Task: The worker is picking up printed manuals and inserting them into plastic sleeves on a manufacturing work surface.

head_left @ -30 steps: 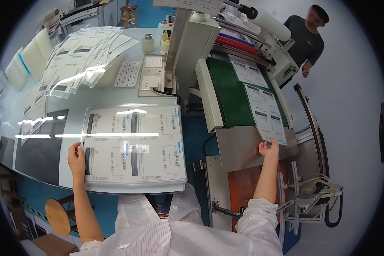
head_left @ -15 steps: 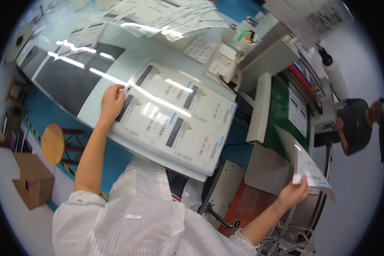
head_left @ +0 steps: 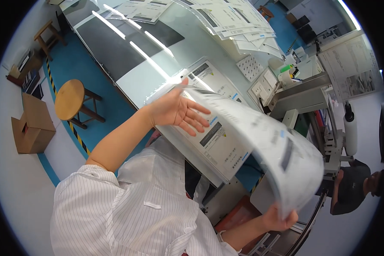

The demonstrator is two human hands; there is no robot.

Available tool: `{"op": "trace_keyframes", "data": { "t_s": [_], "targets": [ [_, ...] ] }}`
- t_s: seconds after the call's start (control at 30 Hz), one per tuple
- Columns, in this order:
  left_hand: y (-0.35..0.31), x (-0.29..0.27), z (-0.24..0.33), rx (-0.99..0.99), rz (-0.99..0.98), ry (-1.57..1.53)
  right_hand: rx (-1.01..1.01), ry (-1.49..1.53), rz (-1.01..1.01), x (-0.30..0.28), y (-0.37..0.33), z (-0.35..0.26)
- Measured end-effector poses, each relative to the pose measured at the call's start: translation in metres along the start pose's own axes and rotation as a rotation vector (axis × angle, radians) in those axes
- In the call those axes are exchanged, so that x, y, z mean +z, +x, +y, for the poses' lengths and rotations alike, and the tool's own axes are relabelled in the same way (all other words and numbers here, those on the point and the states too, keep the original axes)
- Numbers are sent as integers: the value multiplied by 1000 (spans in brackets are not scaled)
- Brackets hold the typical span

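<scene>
A large printed sheet (head_left: 281, 147), curved and blurred by motion, stretches between my two hands above a stack of printed sheets (head_left: 224, 147) on the table. My right hand (head_left: 279, 218) is closed on the sheet's near right end. My left hand (head_left: 179, 111) is palm up with its fingers spread, at the sheet's far left end and over the stack's left side. The thumb lies against or very near the sheet's edge; I cannot tell whether it touches. The lifted sheet hides much of the stack's right part.
More printed sheets (head_left: 230, 17) lie fanned at the table's far side. A dotted card (head_left: 250, 68) and a switch box (head_left: 263, 87) are beyond the stack. Machinery (head_left: 301, 104) stands at the right, with a person (head_left: 352, 187) past it. A wooden stool (head_left: 70, 100) and cardboard box (head_left: 34, 123) are left.
My right hand has swung the sheet from the machine at the right to over the stack. My left hand has left the stack's edge and opened palm up. The view has turned.
</scene>
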State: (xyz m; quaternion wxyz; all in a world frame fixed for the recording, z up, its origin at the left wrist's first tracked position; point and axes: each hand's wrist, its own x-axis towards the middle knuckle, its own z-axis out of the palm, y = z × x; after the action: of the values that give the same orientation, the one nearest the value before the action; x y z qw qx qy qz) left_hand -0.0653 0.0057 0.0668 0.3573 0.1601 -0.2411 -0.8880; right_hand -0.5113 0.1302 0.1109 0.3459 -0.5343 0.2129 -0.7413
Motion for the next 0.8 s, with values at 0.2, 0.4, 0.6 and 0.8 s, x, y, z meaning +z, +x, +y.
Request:
{"op": "trace_keyframes", "data": {
  "t_s": [0.2,0.4,0.6,0.8],
  "targets": [
    [-23,-71,37,377,303,309,759,-83,5,36,-41,77],
    [-6,-85,33,317,768,981,991,-327,243,49,-61,106],
    [-6,-86,30,306,802,1077,1035,-613,219,65,-58,99],
    [2,-81,30,259,818,1195,831,-834,210,61,-79,110]
  ]
}}
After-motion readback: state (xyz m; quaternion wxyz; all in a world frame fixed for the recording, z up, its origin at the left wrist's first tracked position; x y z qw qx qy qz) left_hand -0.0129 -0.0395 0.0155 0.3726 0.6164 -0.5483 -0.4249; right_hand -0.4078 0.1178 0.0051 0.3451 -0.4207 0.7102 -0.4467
